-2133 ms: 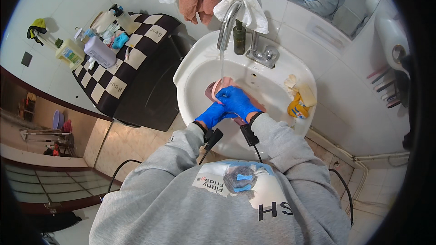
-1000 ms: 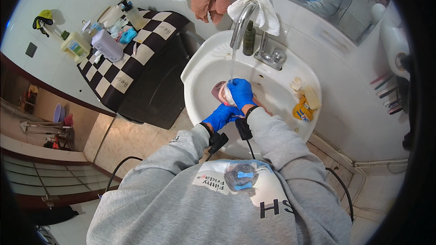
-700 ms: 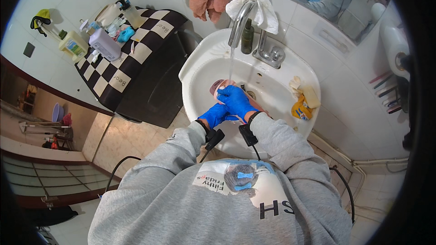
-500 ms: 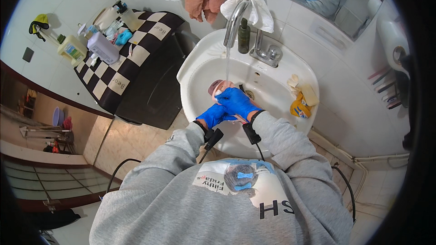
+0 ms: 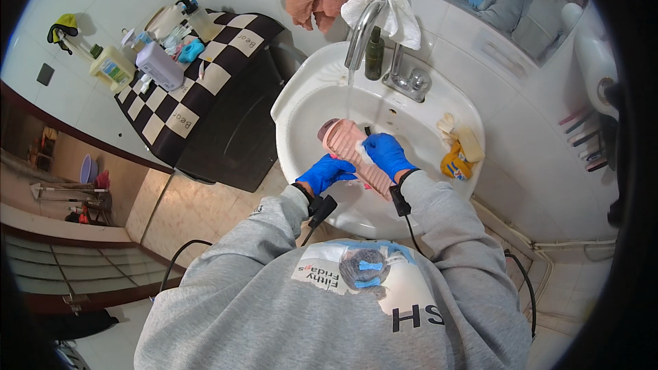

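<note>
A pink ribbed board [image 5: 348, 142] with a rounded far end lies slanted in the white sink [image 5: 291, 120]. It resembles a small washboard, though I cannot tell its exact kind. A mauve piece [image 5: 327, 127] shows at its far left edge. In a blue glove, my left hand [image 5: 324, 173] grips the board's left side, its fingertips partly hidden. My right hand [image 5: 388, 153], also gloved in blue, is closed over the ribs on a small white piece [image 5: 362, 153] that looks like cloth or foam. Water runs from the faucet [image 5: 361, 34] above the board's far end.
A dark green bottle [image 5: 373, 55] stands behind the basin, beside the tap handle [image 5: 418, 81]. Yellow packaging [image 5: 455, 162] and a pale soap bar [image 5: 469, 144] lie on the right rim. At left, bottles [image 5: 159, 65] crowd a checkered cover [image 5: 184, 120]. Cables hang from both wrists.
My hands have moved apart, baring the ribbed face of the pink board. My right hand has shifted right and holds the white piece against the ribs. The view has shifted slightly.
</note>
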Demonstrator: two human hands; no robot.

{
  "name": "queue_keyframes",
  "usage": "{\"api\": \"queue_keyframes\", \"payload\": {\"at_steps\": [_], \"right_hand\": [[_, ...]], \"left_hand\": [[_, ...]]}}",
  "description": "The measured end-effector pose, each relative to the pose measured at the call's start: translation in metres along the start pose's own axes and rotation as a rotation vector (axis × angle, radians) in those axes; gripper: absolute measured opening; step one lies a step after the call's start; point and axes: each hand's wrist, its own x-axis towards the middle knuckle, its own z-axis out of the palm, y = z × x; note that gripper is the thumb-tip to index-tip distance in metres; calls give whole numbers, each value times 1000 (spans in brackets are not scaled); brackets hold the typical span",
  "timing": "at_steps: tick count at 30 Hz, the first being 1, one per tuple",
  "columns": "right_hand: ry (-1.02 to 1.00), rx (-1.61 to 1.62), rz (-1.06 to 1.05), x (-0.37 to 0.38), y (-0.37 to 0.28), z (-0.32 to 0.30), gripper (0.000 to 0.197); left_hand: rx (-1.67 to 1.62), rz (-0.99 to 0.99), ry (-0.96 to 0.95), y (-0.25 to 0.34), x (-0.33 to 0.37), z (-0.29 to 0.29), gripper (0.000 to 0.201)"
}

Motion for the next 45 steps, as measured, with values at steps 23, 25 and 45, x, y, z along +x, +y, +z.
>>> {"api": "queue_keyframes", "payload": {"at_steps": [23,25,45], "right_hand": [[-170,-57,-364,1,-36,3,27],[-169,98,-331,-5,-40,1,27],[-110,-109,-278,4,-36,6,35]], "left_hand": [[8,-56,-65,-1,4,-2,28],[-6,-35,-54,1,2,3,29],[-29,-116,-26,9,-1,4,25]]}}
